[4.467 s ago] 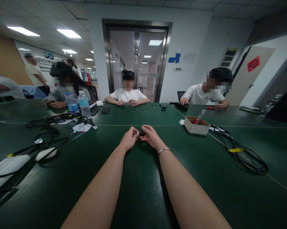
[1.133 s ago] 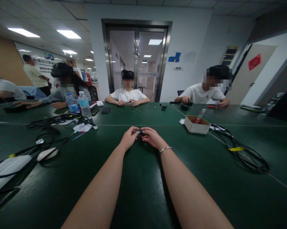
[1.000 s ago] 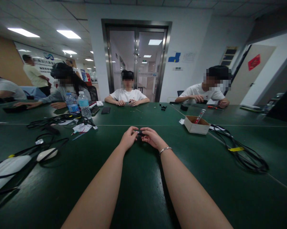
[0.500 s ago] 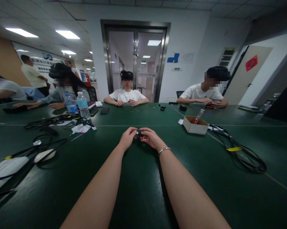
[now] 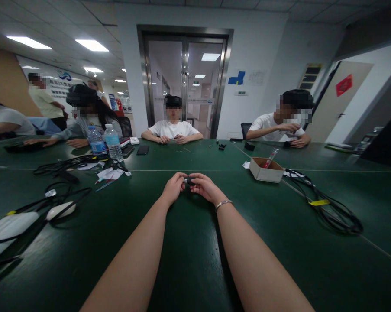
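Observation:
Between my two hands is a small dark object with a shiny metal part (image 5: 188,180); it is too small to name. My left hand (image 5: 175,189) pinches its left, metal-looking end with thumb and fingertips. The dark right end is held in the fingers of my right hand (image 5: 205,187), which has a silver bracelet on the wrist. Both hands are just above or resting on the green table (image 5: 189,242), and the fingers partly cover the object.
To the right stand an open cardboard box (image 5: 266,174) with a red-and-clear tube and a coiled black cable (image 5: 334,212). On the left are two water bottles (image 5: 113,143), a phone (image 5: 143,150), paper scraps (image 5: 111,174), cables and a white mouse (image 5: 61,211). Several people sit around the table.
My hands stay nearly in place; the small object between them now lies more level, with more of its dark part showing. The person at right has raised one hand.

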{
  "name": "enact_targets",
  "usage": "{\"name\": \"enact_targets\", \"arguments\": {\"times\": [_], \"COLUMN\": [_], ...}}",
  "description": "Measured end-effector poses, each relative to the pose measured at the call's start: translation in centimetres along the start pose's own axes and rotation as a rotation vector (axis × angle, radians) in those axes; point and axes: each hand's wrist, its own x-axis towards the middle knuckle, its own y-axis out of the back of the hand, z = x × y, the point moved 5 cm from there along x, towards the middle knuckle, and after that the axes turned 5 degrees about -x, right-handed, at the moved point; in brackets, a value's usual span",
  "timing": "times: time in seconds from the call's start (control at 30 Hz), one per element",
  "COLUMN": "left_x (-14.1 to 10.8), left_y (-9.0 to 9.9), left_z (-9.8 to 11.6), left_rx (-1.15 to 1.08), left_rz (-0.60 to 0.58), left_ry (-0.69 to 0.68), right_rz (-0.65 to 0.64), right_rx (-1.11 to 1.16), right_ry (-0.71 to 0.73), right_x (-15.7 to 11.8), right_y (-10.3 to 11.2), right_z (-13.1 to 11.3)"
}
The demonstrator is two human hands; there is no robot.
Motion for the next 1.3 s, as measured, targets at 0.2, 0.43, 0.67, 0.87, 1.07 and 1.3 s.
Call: {"name": "enact_targets", "arguments": {"times": [0.2, 0.43, 0.67, 0.87, 1.07, 1.3], "left_x": [0.0, -0.1, -0.5, -0.5, -0.3, 0.0], "left_y": [0.1, 0.1, 0.1, -0.1, 0.1, 0.7], "left_z": [-0.1, 0.2, 0.7, 0.9, 1.3, 0.3], "left_rx": [0.028, 0.04, 0.113, -0.002, -0.111, 0.017], "left_rz": [0.003, 0.008, 0.011, 0.003, 0.044, 0.123], "left_ry": [0.017, -0.004, -0.035, -0.025, -0.061, -0.015], "right_rz": [0.009, -0.002, -0.012, -0.004, 0.007, 0.199], "right_rx": [-0.007, -0.015, -0.01, -0.002, -0.045, -0.749], "right_ry": [-0.008, -0.003, 0.002, -0.002, 0.094, 0.314], "right_x": [0.0, 0.0, 0.0, 0.0, 0.4, 0.6], "right_y": [0.0, -0.1, -0.2, -0.1, 0.0, -0.8], "right_z": [0.0, 0.0, 0.0, 0.0, 0.0, -0.1]}}
